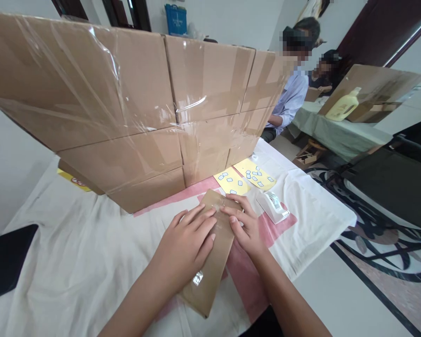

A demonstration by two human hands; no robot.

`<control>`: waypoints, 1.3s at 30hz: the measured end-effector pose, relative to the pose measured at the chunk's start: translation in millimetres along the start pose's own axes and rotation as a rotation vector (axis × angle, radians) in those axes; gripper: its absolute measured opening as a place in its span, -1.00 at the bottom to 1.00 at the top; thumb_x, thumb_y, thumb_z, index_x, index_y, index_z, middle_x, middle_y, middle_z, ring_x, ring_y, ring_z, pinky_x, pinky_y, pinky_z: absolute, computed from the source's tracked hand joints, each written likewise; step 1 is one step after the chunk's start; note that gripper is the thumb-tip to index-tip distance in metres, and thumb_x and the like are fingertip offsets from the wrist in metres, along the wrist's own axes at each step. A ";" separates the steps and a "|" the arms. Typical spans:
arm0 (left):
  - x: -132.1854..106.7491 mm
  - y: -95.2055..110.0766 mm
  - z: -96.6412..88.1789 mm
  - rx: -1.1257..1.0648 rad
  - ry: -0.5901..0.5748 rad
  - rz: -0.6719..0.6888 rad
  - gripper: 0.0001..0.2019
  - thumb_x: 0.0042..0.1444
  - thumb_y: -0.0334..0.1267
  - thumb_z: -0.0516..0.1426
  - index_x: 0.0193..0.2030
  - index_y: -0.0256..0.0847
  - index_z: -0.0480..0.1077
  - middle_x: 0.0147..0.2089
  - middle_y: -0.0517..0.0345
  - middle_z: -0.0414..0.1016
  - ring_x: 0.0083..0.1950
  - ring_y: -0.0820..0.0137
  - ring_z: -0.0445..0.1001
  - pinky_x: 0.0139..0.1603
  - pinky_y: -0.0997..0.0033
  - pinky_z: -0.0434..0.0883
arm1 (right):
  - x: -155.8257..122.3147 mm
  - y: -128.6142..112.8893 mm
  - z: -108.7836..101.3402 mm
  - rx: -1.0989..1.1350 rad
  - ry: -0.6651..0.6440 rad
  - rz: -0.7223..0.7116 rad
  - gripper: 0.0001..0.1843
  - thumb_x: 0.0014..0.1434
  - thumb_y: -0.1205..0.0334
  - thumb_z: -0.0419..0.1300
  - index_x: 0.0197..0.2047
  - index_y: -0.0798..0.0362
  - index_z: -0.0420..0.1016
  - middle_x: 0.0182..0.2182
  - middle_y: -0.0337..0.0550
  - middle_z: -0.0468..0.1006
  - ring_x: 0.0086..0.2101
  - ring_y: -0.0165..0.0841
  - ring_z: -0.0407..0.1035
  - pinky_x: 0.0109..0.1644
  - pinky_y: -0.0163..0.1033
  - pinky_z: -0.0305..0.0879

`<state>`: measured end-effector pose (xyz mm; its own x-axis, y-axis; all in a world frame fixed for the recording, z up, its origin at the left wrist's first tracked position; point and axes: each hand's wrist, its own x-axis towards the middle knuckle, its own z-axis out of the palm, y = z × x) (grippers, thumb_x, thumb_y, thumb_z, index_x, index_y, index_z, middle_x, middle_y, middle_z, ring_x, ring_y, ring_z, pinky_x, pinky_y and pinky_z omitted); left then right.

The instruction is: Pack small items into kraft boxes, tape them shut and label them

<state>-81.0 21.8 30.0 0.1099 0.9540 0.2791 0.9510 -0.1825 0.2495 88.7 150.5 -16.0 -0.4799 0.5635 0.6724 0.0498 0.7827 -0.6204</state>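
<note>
A narrow brown cardboard box (215,255) lies lengthwise in front of me on the cloth. Across its left side rests my left hand (191,236), palm down, with the fingers stretched out and holding nothing. My right hand (244,225) touches the far right part of the box, its fingers extended and slightly bent. Clear tape (217,207) shines between the fingertips of both hands. Another shiny piece of tape (198,278) sticks to the near end of the box. Just right of my right hand stands a white tape dispenser (273,208).
Large taped cardboard boxes (140,89) form a wall behind the work area. Yellow sheets (254,174) with small stickers lie at their foot. A black tablet-like object (9,262) is at left. Two people sit beyond, near a table with a yellow bottle (344,105).
</note>
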 end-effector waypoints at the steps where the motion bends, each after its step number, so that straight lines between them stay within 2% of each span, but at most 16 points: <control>1: -0.1 0.0 -0.3 -0.004 -0.004 0.000 -0.68 0.41 -0.25 -0.06 0.20 -0.10 0.36 0.39 0.18 0.38 0.44 0.18 0.24 0.26 0.03 0.34 | 0.2 0.1 -1.0 -0.020 -0.016 0.005 -0.73 0.37 0.26 0.08 -0.09 -0.06 0.63 0.12 -0.01 0.47 0.12 -0.14 0.37 0.18 0.15 0.36; 3: 0.0 0.4 -0.9 -0.011 -0.010 0.001 -0.68 0.41 -0.25 -0.06 0.20 -0.10 0.36 0.39 0.18 0.38 0.44 0.17 0.25 0.23 0.04 0.37 | 0.8 -0.7 -2.8 -0.050 -0.043 0.022 -0.70 0.37 0.25 0.07 -0.07 -0.09 0.66 0.12 -0.02 0.45 0.12 -0.14 0.36 0.18 0.14 0.35; 6: 0.7 1.1 -2.5 -0.037 -0.034 0.018 -0.68 0.41 -0.25 -0.05 0.21 -0.09 0.37 0.39 0.18 0.38 0.44 0.18 0.24 0.24 0.04 0.38 | 0.1 -3.0 -3.4 -0.055 -0.025 0.010 -0.71 0.35 0.24 0.09 -0.16 -0.06 0.67 0.05 -0.01 0.43 0.06 -0.13 0.39 0.09 0.10 0.39; 10: 1.7 1.0 -9.1 -0.117 -0.084 0.041 -0.69 0.39 -0.26 -0.02 0.17 -0.05 0.41 0.36 0.21 0.40 0.45 0.21 0.23 0.26 0.07 0.42 | -10.0 -6.3 -1.0 -0.055 0.116 -0.019 -0.74 0.31 0.23 0.10 -0.21 -0.03 0.64 -0.13 -0.02 0.41 -0.10 -0.15 0.40 -0.10 0.02 0.42; 14: 2.4 -0.3 -18.6 -0.232 -0.155 0.071 -0.69 0.36 -0.27 0.03 0.17 0.01 0.44 0.36 0.24 0.41 0.45 0.27 0.23 0.31 0.14 0.42 | -26.3 -10.3 0.4 -0.130 0.261 -0.051 -0.76 0.27 0.11 0.12 -0.28 -0.02 0.60 -0.24 -0.06 0.36 -0.24 -0.19 0.38 -0.24 -0.02 0.39; 17: 2.8 -1.4 -22.2 -0.304 -0.211 0.075 -0.71 0.37 -0.28 0.03 0.14 0.03 0.44 0.38 0.30 0.38 0.48 0.30 0.17 0.36 0.16 0.39 | -36.2 -13.6 0.2 -0.173 0.323 -0.056 -0.76 0.25 0.04 0.15 -0.33 -0.02 0.53 -0.26 -0.06 0.33 -0.27 -0.19 0.37 -0.29 -0.02 0.40; 20: 2.9 -2.0 -22.4 -0.324 -0.233 0.074 -0.70 0.37 -0.28 0.02 0.15 0.05 0.43 0.39 0.36 0.36 0.49 0.30 0.14 0.38 0.12 0.36 | -39.0 -13.6 -4.7 -0.143 0.368 -0.056 -0.80 0.22 0.08 0.21 -0.38 -0.03 0.39 -0.30 -0.10 0.36 -0.29 -0.21 0.38 -0.31 -0.06 0.40; 23: 2.5 -2.5 -22.0 -0.310 -0.222 0.089 -0.69 0.38 -0.28 0.01 0.16 0.05 0.43 0.38 0.34 0.38 0.48 0.29 0.16 0.37 0.11 0.38 | -27.1 -3.3 -21.7 -0.037 0.301 0.000 -0.71 0.29 0.18 0.15 -0.48 -0.01 0.29 -0.43 -0.16 0.40 -0.40 -0.29 0.36 -0.36 -0.15 0.31; 25: 2.3 -3.4 -22.1 -0.301 -0.204 0.106 -0.68 0.37 -0.30 0.02 0.16 0.05 0.44 0.36 0.30 0.41 0.47 0.29 0.20 0.34 0.14 0.40 | -8.6 12.6 -39.0 -0.027 0.255 0.141 -0.62 0.35 0.18 0.08 -0.54 0.00 0.28 -0.52 -0.20 0.40 -0.47 -0.33 0.33 -0.38 -0.17 0.25; 27: 2.5 -4.8 -22.4 -0.293 -0.194 0.122 -0.66 0.33 -0.32 0.05 0.17 0.04 0.43 0.35 0.27 0.42 0.46 0.28 0.22 0.33 0.16 0.42 | 15.9 36.1 -55.5 -0.103 0.215 0.319 -0.61 0.33 0.15 0.11 -0.55 0.01 0.32 -0.54 -0.23 0.40 -0.46 -0.34 0.33 -0.34 -0.19 0.26; 29: 2.8 -6.4 -22.8 -0.293 -0.193 0.128 -0.65 0.30 -0.32 0.08 0.18 0.03 0.43 0.35 0.25 0.42 0.46 0.27 0.21 0.32 0.16 0.43 | 40.2 64.6 -66.2 -0.216 0.073 0.430 -0.73 0.28 0.16 0.15 -0.45 0.02 0.46 -0.45 -0.21 0.50 -0.38 -0.32 0.39 -0.26 -0.20 0.30; 31: 3.2 -7.4 -23.6 -0.306 -0.194 0.129 -0.63 0.27 -0.31 0.10 0.19 0.03 0.42 0.36 0.23 0.41 0.47 0.25 0.20 0.32 0.15 0.43 | 58.1 93.7 -68.6 -0.369 -0.164 0.499 -0.82 0.23 0.23 0.16 -0.25 0.05 0.60 -0.22 -0.12 0.61 -0.24 -0.30 0.46 -0.12 -0.20 0.34; 33: 3.3 -7.6 -24.9 -0.325 -0.206 0.128 -0.63 0.26 -0.31 0.12 0.19 0.03 0.42 0.36 0.23 0.41 0.47 0.24 0.19 0.32 0.13 0.42 | 67.1 118.6 -63.6 -0.519 -0.341 0.580 -0.73 0.18 0.28 0.17 -0.08 0.06 0.62 -0.02 -0.03 0.60 -0.08 -0.25 0.48 0.01 -0.20 0.34; 34: 3.2 -7.5 -25.6 -0.334 -0.216 0.128 -0.62 0.25 -0.32 0.12 0.19 0.03 0.42 0.37 0.23 0.40 0.48 0.23 0.18 0.33 0.12 0.42 | 68.7 128.3 -59.3 -0.572 -0.377 0.620 -0.68 0.17 0.29 0.18 -0.02 0.08 0.61 0.03 0.02 0.58 -0.02 -0.22 0.47 0.06 -0.18 0.33; 37: 2.3 -7.3 -27.5 -0.369 -0.269 0.131 -0.59 0.22 -0.33 0.14 0.19 0.05 0.41 0.39 0.29 0.37 0.49 0.23 0.14 0.36 0.09 0.39 | 68.0 145.6 -46.5 -0.643 -0.324 0.722 -0.57 0.18 0.25 0.17 0.11 0.12 0.53 0.07 0.13 0.57 0.09 -0.06 0.42 0.14 -0.02 0.28; 39: 1.7 -7.8 -28.0 -0.395 -0.301 0.131 -0.58 0.20 -0.34 0.15 0.19 0.07 0.41 0.41 0.35 0.34 0.51 0.24 0.11 0.39 0.10 0.36 | 68.0 150.2 -44.2 -0.670 -0.272 0.772 -0.54 0.20 0.21 0.14 0.16 0.09 0.49 0.07 0.12 0.57 0.08 -0.01 0.42 0.18 0.10 0.23</control>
<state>-96.3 18.2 54.5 0.3546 0.9327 0.0662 0.7483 -0.3255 0.5780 102.3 318.1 -45.6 -0.2881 0.9573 0.0256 0.8585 0.2700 -0.4360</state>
